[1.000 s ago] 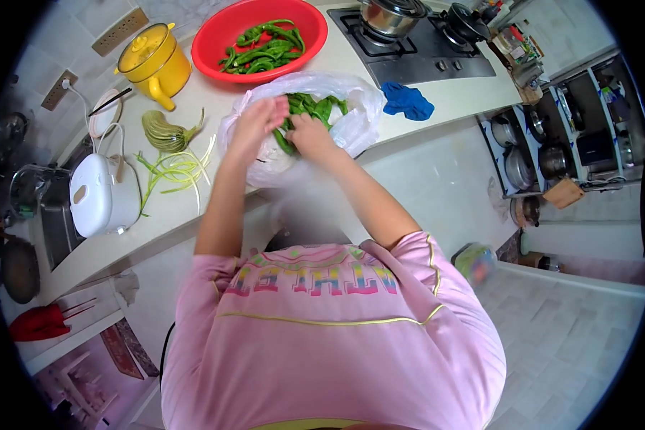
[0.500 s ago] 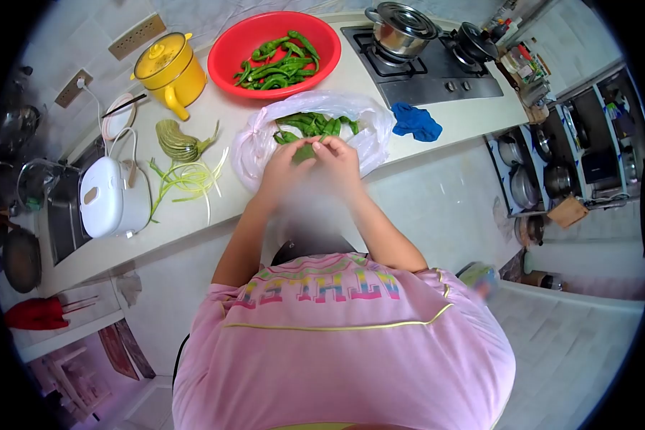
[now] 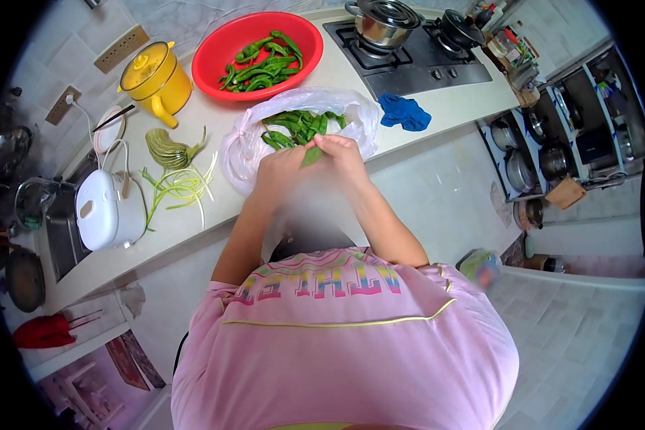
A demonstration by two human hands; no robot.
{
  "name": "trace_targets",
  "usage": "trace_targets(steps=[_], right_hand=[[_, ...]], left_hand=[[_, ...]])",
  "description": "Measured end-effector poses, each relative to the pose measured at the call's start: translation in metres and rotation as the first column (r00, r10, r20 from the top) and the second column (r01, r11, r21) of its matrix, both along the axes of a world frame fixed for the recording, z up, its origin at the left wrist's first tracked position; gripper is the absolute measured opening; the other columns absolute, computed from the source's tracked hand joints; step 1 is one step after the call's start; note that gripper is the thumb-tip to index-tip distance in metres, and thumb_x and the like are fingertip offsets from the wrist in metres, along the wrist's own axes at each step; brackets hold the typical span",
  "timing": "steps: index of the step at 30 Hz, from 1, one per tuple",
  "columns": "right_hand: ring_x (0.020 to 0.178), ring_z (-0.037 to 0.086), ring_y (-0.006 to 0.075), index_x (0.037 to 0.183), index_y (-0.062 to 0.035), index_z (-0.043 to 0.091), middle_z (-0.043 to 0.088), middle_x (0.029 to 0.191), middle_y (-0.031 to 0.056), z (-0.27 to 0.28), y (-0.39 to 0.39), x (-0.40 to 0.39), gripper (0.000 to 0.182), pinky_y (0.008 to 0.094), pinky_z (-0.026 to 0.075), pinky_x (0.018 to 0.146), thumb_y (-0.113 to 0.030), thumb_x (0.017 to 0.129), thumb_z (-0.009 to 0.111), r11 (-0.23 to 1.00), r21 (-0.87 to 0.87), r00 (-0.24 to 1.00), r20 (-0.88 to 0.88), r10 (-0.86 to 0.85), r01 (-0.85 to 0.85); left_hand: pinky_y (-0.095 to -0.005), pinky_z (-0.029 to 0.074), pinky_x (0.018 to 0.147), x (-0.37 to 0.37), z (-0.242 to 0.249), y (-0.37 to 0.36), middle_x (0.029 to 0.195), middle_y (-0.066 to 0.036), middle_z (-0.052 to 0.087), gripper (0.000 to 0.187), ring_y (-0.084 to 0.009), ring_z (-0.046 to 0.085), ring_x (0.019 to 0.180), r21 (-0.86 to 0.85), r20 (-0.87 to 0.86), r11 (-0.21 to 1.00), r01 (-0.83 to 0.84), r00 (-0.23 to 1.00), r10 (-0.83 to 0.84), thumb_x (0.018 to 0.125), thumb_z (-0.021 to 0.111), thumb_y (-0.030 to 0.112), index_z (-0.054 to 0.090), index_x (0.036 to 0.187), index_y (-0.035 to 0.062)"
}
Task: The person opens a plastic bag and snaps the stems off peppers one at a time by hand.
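Note:
Close to my body, at the near edge of a white plastic bag (image 3: 240,154), both my hands meet around a green pepper (image 3: 311,155). My left hand (image 3: 282,167) is closed round its lower side. The fingertips of my right hand (image 3: 341,155) pinch its top end. Part of the pepper is hidden by my fingers. More green peppers (image 3: 302,126) lie inside the open bag just beyond my hands. Behind the bag, a red basin (image 3: 206,66) holds several long green peppers (image 3: 261,70).
A yellow pot (image 3: 158,82), a striped green squash (image 3: 170,149), pale green stalks (image 3: 179,188) and a white appliance (image 3: 107,211) stand left on the counter. To the right are a blue cloth (image 3: 405,112) and a gas stove (image 3: 426,64) with a steel pot (image 3: 381,30).
The view has shifted, so the counter things sit slightly further left. Both hands stay together at the pepper, which now shows tilted between them.

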State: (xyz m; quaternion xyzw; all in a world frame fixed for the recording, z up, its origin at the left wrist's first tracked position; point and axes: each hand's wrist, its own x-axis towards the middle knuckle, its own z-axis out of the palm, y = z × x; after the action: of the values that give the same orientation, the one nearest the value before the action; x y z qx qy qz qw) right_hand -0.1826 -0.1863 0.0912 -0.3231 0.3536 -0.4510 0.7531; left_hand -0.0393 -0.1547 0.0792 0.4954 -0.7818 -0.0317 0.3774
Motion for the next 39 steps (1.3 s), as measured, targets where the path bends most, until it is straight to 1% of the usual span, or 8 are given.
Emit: trace_targets(steps=[10, 12, 15, 19, 23, 26, 33, 39], right_hand=[[0.054, 0.052, 0.0121, 0.067, -0.0014, 0.056, 0.055, 0.062, 0.0056, -0.024, -0.01, 0.002, 0.024, 0.0251, 0.045, 0.05, -0.016, 0.085, 0.055, 0.981, 0.166, 0.988, 0.131, 0.078, -0.099], [0.054, 0.052, 0.0122, 0.068, -0.0022, 0.055, 0.055, 0.062, 0.0057, -0.023, -0.011, 0.006, 0.026, 0.0254, 0.046, 0.051, -0.019, 0.087, 0.054, 0.977, 0.21, 0.98, 0.198, -0.02, -0.022], [0.064, 0.057, 0.0136, 0.083, -0.0006, 0.054, 0.06, 0.077, 0.0097, -0.022, -0.021, -0.002, 0.023, 0.025, 0.05, 0.06, -0.022, 0.09, 0.049, 0.984, 0.168, 0.978, 0.191, -0.086, 0.054], [0.069, 0.059, 0.0143, 0.095, 0.0002, 0.052, 0.061, 0.086, 0.0116, -0.026, -0.023, -0.002, 0.019, 0.0249, 0.051, 0.064, -0.017, 0.091, 0.045, 0.998, 0.055, 0.999, 0.038, -0.033, 0.031], [0.07, 0.059, 0.0156, 0.085, -0.0013, 0.058, 0.062, 0.079, 0.0098, -0.048, -0.03, 0.015, 0.012, 0.0266, 0.048, 0.062, -0.009, 0.083, 0.05, 0.984, -0.158, 0.908, -0.419, 0.01, -0.084], [0.067, 0.06, 0.0265, 0.074, -0.003, 0.06, 0.061, 0.074, 0.0141, -0.068, -0.044, 0.037, 0.012, 0.0374, 0.047, 0.061, -0.011, 0.074, 0.052, 0.781, -0.561, 0.563, -0.752, -0.343, -0.274], [0.074, 0.062, 0.0276, 0.075, -0.0033, 0.064, 0.064, 0.079, 0.0147, -0.096, -0.088, 0.089, 0.014, 0.0397, 0.05, 0.068, -0.013, 0.071, 0.055, 0.6, -0.3, -0.038, -0.874, -0.485, -0.742], [0.069, 0.062, 0.0271, 0.082, -0.0014, 0.057, 0.062, 0.072, 0.0132, -0.051, -0.072, 0.08, 0.03, 0.0387, 0.048, 0.062, -0.023, 0.066, 0.069, 0.675, -0.41, 0.171, -0.903, -0.393, -0.613]], left_hand=[[-0.0368, 0.042, 0.056, 0.012, -0.014, -0.001, 0.067, -0.011, 0.053, 0.03, -0.0283, 0.054, 0.065, 0.094, 0.03, 0.986, 0.137, 0.99, -0.14, 0.069, 0.068, 0.031, 0.055, 0.079, 0.0062], [-0.0359, 0.041, 0.055, 0.013, -0.013, -0.003, 0.065, -0.007, 0.053, 0.027, -0.0212, 0.055, 0.063, 0.224, -0.247, 0.973, 0.047, 0.969, 0.01, 0.076, 0.064, 0.03, 0.055, 0.085, 0.006], [-0.0334, 0.044, 0.061, 0.025, 0.007, -0.025, 0.067, -0.004, 0.053, 0.025, -0.0159, 0.055, 0.068, 0.556, -0.597, 0.827, 0.087, 0.733, 0.324, 0.085, 0.055, 0.031, 0.053, 0.088, 0.0058], [-0.0342, 0.042, 0.086, 0.065, 0.03, -0.099, 0.101, -0.011, 0.053, 0.032, -0.0215, 0.052, 0.094, 0.095, -0.969, 0.734, 0.673, -0.105, 0.222, 0.089, 0.05, 0.032, 0.047, 0.102, 0.0025], [-0.0363, 0.04, 0.093, 0.086, 0.06, -0.137, 0.12, -0.019, 0.045, 0.041, -0.0258, 0.047, 0.108, 0.028, -0.915, 0.801, 0.598, -0.308, 0.262, 0.089, 0.051, 0.028, 0.043, 0.117, 0.0], [-0.0379, 0.027, 0.102, 0.083, 0.055, -0.118, 0.14, -0.023, 0.013, 0.06, -0.0301, 0.023, 0.127, 0.08, -0.964, 0.87, 0.487, -0.182, 0.191, 0.089, 0.049, 0.029, 0.019, 0.134, 0.0015], [-0.0333, 0.037, 0.093, 0.072, -0.007, -0.035, 0.115, -0.011, 0.052, 0.031, -0.0193, 0.047, 0.11, 0.328, -0.921, 0.852, 0.408, -0.064, 0.385, 0.09, 0.047, 0.021, 0.048, 0.114, 0.002], [-0.03, 0.04, 0.088, 0.075, -0.037, -0.005, 0.109, -0.008, 0.055, 0.028, -0.0167, 0.052, 0.101, 0.513, -0.855, 0.801, 0.309, 0.103, 0.508, 0.091, 0.047, 0.022, 0.049, 0.11, 0.0017]])
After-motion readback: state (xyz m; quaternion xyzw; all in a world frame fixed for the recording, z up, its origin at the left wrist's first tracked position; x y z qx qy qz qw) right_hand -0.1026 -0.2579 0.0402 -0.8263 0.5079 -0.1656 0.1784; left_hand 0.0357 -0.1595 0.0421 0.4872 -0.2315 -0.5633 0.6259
